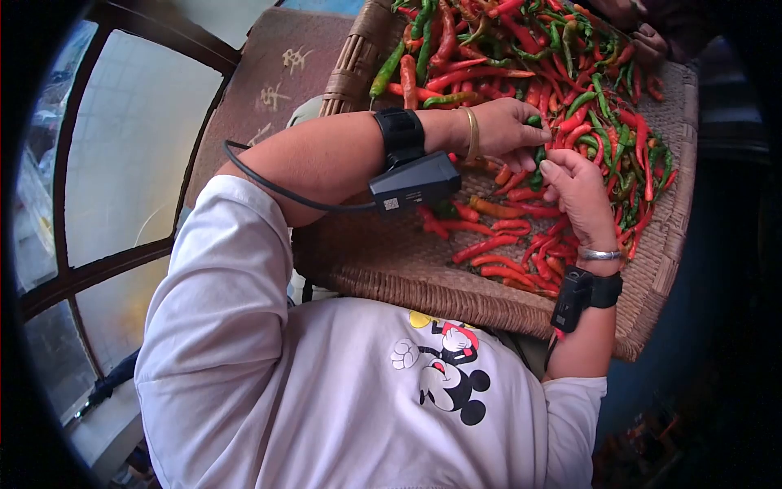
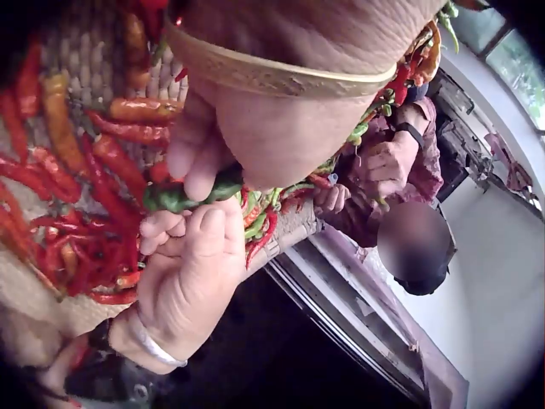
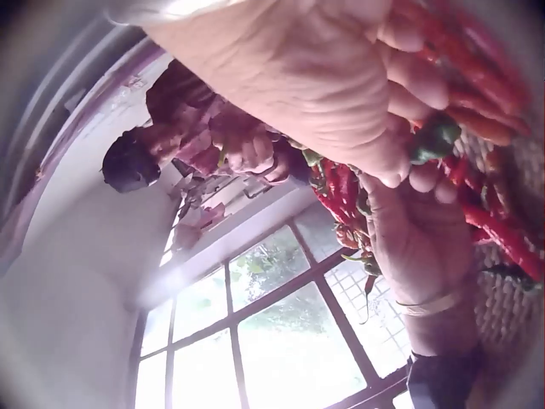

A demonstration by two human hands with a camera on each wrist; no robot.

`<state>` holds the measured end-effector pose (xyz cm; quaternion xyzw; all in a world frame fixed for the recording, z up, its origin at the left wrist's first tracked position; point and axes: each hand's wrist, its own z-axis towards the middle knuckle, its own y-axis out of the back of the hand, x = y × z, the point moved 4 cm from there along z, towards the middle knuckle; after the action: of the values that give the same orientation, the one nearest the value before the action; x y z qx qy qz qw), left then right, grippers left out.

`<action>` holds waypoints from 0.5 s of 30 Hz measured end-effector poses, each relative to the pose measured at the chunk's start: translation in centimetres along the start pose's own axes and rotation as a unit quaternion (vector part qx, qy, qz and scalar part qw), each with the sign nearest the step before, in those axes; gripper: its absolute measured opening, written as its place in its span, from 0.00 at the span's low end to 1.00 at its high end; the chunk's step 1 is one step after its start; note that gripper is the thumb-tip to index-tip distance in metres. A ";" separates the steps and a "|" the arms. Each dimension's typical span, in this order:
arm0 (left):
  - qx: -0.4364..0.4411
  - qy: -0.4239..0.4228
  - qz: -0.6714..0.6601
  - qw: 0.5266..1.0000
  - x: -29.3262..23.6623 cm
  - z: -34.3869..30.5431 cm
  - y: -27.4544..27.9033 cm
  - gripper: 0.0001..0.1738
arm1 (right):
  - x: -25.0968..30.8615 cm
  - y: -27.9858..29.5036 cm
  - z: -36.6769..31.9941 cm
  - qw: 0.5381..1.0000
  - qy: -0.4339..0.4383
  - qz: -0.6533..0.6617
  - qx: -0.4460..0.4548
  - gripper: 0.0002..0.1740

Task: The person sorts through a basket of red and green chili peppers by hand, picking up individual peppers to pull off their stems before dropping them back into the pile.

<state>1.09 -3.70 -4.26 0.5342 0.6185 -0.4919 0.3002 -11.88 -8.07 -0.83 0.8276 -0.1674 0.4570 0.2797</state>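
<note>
A dark green chili pepper (image 2: 180,198) is held between my two hands over the woven basket (image 1: 383,281). My left hand (image 1: 507,132), with a gold bangle at its wrist, grips the pepper with its fingers. Thumb and fingers of my right hand (image 1: 580,191), which wears a silver bracelet, pinch the same pepper close to the left fingertips. In the right wrist view the pepper (image 3: 436,141) shows between both hands, partly covered by fingers. Red chili peppers (image 1: 497,253) lie under and in front of the hands.
A heap of mixed red and green chili peppers (image 1: 521,49) fills the basket's far side. Another person (image 2: 400,166) sits across the basket, hands near the heap. Framed windows (image 1: 138,147) stand at the left, beside a brown board (image 1: 281,65) with pale characters.
</note>
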 end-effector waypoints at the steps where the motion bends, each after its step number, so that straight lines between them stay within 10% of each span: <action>1: 0.001 -0.001 0.001 1.000 0.0 0.0 0.0 0.10 | -0.1 -0.1 0.0 1.000 -0.002 0.018 0.004 0.14; 15: 0.020 -0.059 0.077 0.995 0.4 0.7 0.4 0.19 | -0.2 3.8 -0.7 0.990 -0.006 0.115 -0.085 0.10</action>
<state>1.28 -4.26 -4.97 0.5561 0.5468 -0.5106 0.3620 -14.49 -10.66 0.47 0.7789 -0.3017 0.4648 0.2937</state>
